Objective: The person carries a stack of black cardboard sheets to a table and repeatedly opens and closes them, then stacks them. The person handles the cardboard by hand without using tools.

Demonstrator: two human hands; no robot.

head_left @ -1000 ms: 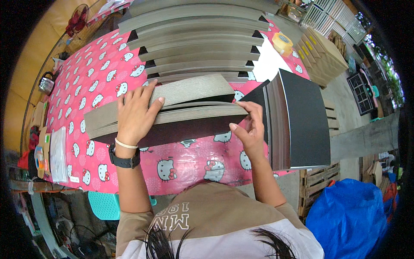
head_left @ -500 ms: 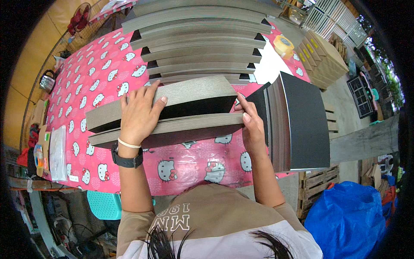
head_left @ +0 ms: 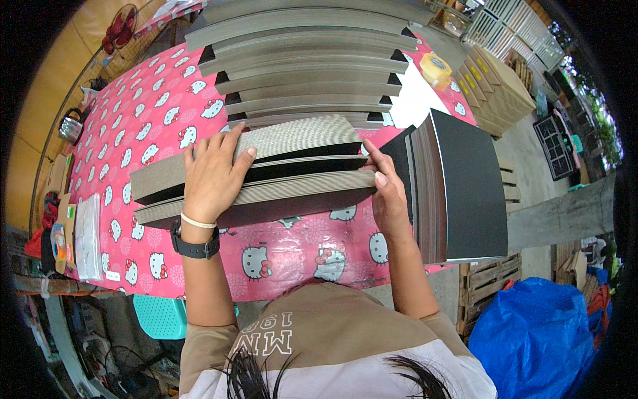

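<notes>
A bundle of boards with black faces and grey edges [head_left: 299,138] stands on edge before me, fanned into a thick far part, a thin middle part and a near part [head_left: 292,189]. Across the upper edges near its left end lies my left hand [head_left: 216,166], fingers spread and open. My right hand [head_left: 387,183] is closed at the right end, thumb on the near part's corner and fingers around the board ends. Black gaps show between the parts. What the right fingertips pinch is partly hidden.
More grey-edged board stacks [head_left: 302,70] fill the table beyond. A tall black-covered board stack [head_left: 465,193] stands close to my right. Yellowish tape [head_left: 436,70] lies on white sheets [head_left: 419,100]. Clear plastic sleeves [head_left: 88,229] lie left on the pink patterned tablecloth [head_left: 159,266].
A thin group of boards has come away from the near part at the right end, leaving a gap on each side. Both hands have stayed nearly in place.
</notes>
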